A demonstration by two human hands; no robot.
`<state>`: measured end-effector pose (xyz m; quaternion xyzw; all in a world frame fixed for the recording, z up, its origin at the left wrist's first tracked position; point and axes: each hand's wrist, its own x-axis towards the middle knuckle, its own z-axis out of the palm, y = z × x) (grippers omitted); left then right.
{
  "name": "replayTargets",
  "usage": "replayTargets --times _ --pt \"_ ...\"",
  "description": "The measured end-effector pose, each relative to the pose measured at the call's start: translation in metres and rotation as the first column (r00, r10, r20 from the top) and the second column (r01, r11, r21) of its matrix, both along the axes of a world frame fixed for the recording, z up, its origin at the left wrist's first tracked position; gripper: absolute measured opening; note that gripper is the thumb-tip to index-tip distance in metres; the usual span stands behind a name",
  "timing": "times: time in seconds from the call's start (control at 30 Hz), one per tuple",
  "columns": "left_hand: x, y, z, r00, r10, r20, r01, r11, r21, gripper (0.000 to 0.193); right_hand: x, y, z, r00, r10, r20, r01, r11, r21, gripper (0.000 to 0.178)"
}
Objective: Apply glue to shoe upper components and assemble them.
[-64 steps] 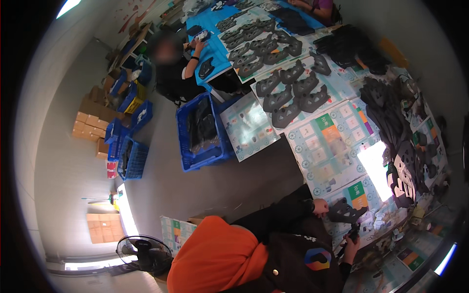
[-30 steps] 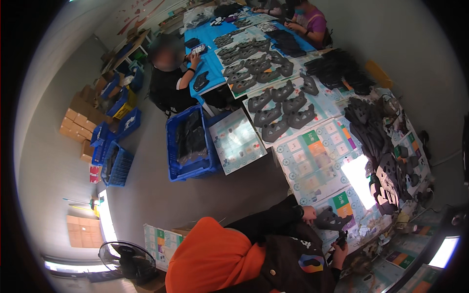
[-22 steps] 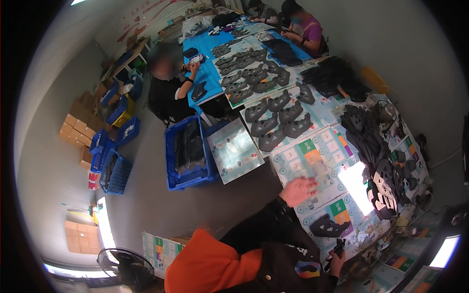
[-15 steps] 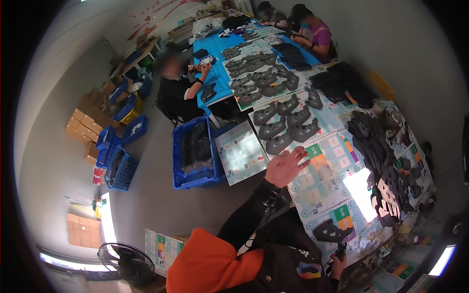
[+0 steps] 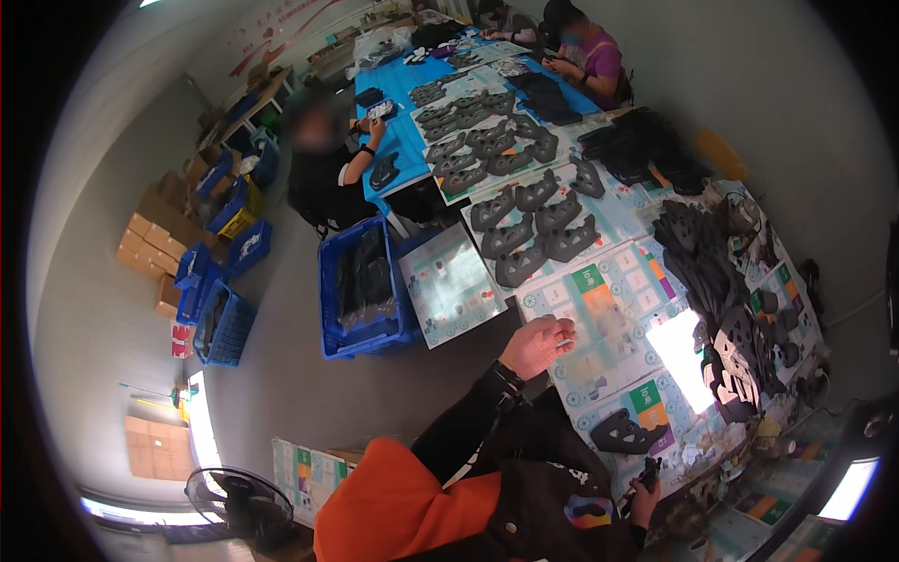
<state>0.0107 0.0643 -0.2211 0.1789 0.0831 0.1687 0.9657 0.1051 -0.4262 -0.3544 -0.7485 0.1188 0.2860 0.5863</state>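
Note:
My left hand (image 5: 538, 347) hovers over the near left edge of the table, fingers curled loosely in, and I see nothing in them. At the lower right, my right hand (image 5: 643, 499) grips a small black tool (image 5: 648, 471), its kind too small to make out. Just beyond that hand lies a single dark grey perforated shell piece (image 5: 626, 432) on the patterned board. Farther up, several similar grey shell pieces (image 5: 557, 214) stand in rows on the boards.
A heap of dark shell pieces (image 5: 707, 272) runs along the table's right side, with black pieces (image 5: 646, 150) beyond it. A blue crate (image 5: 351, 351) and a patterned panel (image 5: 452, 286) are left of the table. Co-workers sit farther along. A fan (image 5: 248, 501) stands lower left.
My left hand has drawn back toward me, away from the rows of shell pieces, and its fingers have curled in. My right hand stays low with the tool. The whole view has shifted slightly.

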Motion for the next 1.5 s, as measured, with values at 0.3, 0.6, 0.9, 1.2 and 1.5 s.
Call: replayTargets --times 0.3,0.6,0.9,1.2,1.5 --pt "0.029 -0.012 -0.021 0.962 -0.174 -0.209 0.204 0.97 0.133 0.02 -0.001 -0.007 -0.019 0.999 0.041 -0.014 -0.042 0.999 -0.022 0.036" --pt "0.03 -0.031 -0.012 0.897 -0.167 -0.41 0.305 0.905 0.297 0.02 -0.002 -0.021 -0.048 0.847 0.464 0.259 -0.097 0.614 -0.783 0.054" --pt "0.039 -0.078 0.023 0.95 -0.187 -0.25 0.311 0.481 0.82 0.049 0.046 0.054 0.089 0.798 0.379 0.468 -0.241 0.913 -0.328 0.027" --pt "0.031 -0.111 0.06 0.791 -0.587 -0.172 0.398 0.279 0.874 0.089 0.048 0.165 0.23 0.913 0.048 0.406 -0.154 0.96 0.233 0.022" --pt "0.015 -0.089 0.031 0.787 -0.576 -0.221 0.501 0.388 0.774 0.088 0.05 0.155 0.219 0.927 0.072 0.367 -0.187 0.939 0.288 0.022"
